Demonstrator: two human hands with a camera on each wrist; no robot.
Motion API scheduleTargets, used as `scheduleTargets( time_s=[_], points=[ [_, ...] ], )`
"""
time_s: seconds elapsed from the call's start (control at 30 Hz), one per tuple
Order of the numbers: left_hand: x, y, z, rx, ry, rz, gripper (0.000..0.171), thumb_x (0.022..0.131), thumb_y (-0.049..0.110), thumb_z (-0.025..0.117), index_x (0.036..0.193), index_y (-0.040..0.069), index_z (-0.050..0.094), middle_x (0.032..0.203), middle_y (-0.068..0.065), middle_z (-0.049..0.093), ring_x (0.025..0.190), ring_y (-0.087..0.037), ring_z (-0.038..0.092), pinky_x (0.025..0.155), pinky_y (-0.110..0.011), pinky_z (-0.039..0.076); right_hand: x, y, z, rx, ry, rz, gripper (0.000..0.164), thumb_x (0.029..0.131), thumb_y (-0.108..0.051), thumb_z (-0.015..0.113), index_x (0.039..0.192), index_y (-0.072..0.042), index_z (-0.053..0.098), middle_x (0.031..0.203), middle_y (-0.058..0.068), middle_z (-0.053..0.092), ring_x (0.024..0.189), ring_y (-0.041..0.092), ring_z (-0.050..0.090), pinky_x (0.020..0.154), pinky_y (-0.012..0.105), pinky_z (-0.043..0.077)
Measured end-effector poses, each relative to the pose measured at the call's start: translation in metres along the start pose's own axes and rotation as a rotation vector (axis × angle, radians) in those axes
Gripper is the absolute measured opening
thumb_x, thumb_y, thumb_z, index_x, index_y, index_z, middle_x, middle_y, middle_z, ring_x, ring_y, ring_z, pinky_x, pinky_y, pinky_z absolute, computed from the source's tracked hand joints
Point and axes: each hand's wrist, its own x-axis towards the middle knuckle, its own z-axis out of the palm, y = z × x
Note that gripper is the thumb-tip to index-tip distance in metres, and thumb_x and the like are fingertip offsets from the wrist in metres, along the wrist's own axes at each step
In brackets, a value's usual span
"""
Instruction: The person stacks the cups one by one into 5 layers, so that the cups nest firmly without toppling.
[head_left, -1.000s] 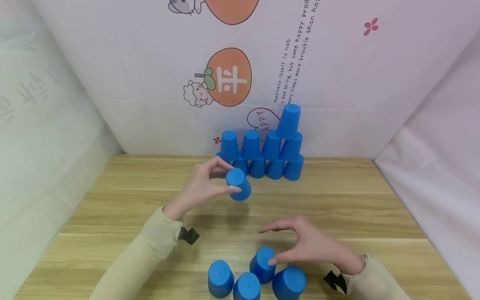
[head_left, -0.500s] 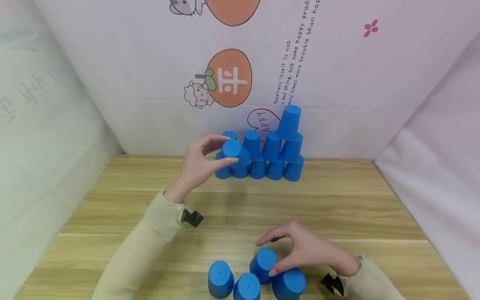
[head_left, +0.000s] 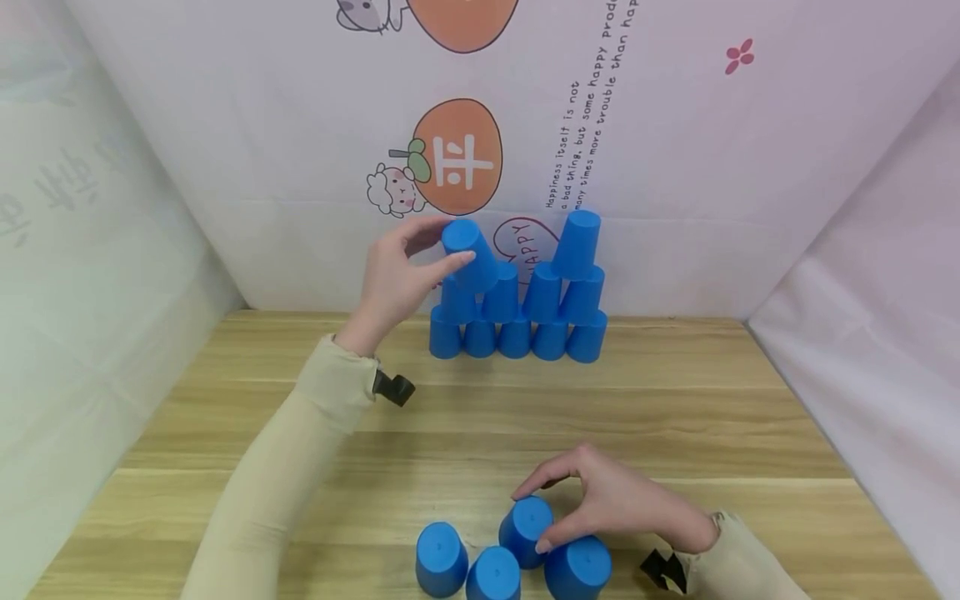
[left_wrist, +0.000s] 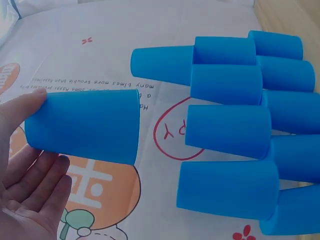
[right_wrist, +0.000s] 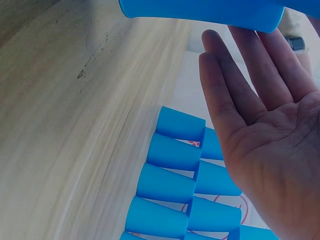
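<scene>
Thumb and fingers of my left hand [head_left: 397,271] grip an upside-down blue plastic cup [head_left: 474,254] near its base. In the left wrist view, that held cup [left_wrist: 85,126] is apart from the cup stack, with a gap before the second row. The stack [head_left: 515,337] has a bottom row of several cups, a second row on top, and one cup [head_left: 577,244] on the upper right. Low in the head view, my right hand [head_left: 611,500] pinches another upside-down blue cup [head_left: 525,533] between thumb and index finger; it stands on the table.
Upside-down blue cups stand close by the right hand: one on the left [head_left: 441,558], one in front [head_left: 494,575] and one on the right [head_left: 578,568]. Behind the stack rises a printed white cloth [head_left: 675,167]. The wooden table [head_left: 637,400] spreads between the cup groups.
My left hand has lifted its cup up and away from me, from above the table to above the stack's left side. My right hand's index finger has closed in on its cup.
</scene>
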Motion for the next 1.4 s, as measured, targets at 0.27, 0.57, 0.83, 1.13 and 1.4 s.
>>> scheduleTargets(
  time_s=[0.27,0.57,0.83,1.13,1.4],
  points=[
    [0.03,-0.003,0.005,0.047,-0.034,-0.047,0.058,0.09,0.047,0.077,0.137,0.016,0.063,0.13,0.004,0.066,0.115,-0.01,0.062,0.102,-0.031,0.048,0.0,-0.001,0.0,0.01,-0.001,0.019,0.04,0.088,-0.026,0.083,0.126,-0.02,0.073,0.119,-0.006,0.072,0.114,0.018,0.066,0.101,0.053,0.049],
    [0.041,-0.023,0.019,0.086,-0.115,-0.133,0.056,0.094,0.039,0.075,0.141,0.012,0.06,0.129,-0.003,0.065,0.117,-0.017,0.062,0.102,-0.033,0.05,-0.001,0.0,0.001,0.003,0.005,0.005,0.04,0.089,-0.027,0.083,0.126,-0.014,0.073,0.119,-0.006,0.072,0.114,0.017,0.066,0.101,0.046,0.05],
    [0.047,-0.026,0.03,0.137,-0.142,-0.118,0.056,0.096,0.035,0.073,0.143,0.009,0.058,0.135,-0.007,0.061,0.12,-0.02,0.06,0.102,-0.032,0.049,-0.003,-0.002,0.002,0.006,0.01,0.005,0.04,0.09,-0.027,0.081,0.125,-0.012,0.073,0.119,-0.006,0.072,0.114,0.017,0.066,0.101,0.044,0.049],
    [0.048,-0.026,0.033,0.126,-0.141,-0.117,0.056,0.098,0.031,0.072,0.145,0.007,0.056,0.135,-0.01,0.061,0.12,-0.023,0.06,0.103,-0.036,0.049,-0.003,-0.002,0.002,0.011,0.008,-0.002,0.039,0.091,-0.027,0.081,0.127,-0.013,0.072,0.12,-0.005,0.072,0.115,0.017,0.065,0.101,0.048,0.049],
    [0.045,-0.023,0.031,0.114,-0.133,-0.167,0.074,0.093,0.04,0.076,0.154,0.012,0.045,0.147,-0.005,0.055,0.135,-0.022,0.05,0.109,-0.038,0.043,-0.004,-0.001,0.003,0.01,0.013,0.002,0.04,0.09,-0.027,0.081,0.126,-0.01,0.072,0.121,-0.005,0.072,0.115,0.017,0.065,0.102,0.048,0.049]
  ],
)
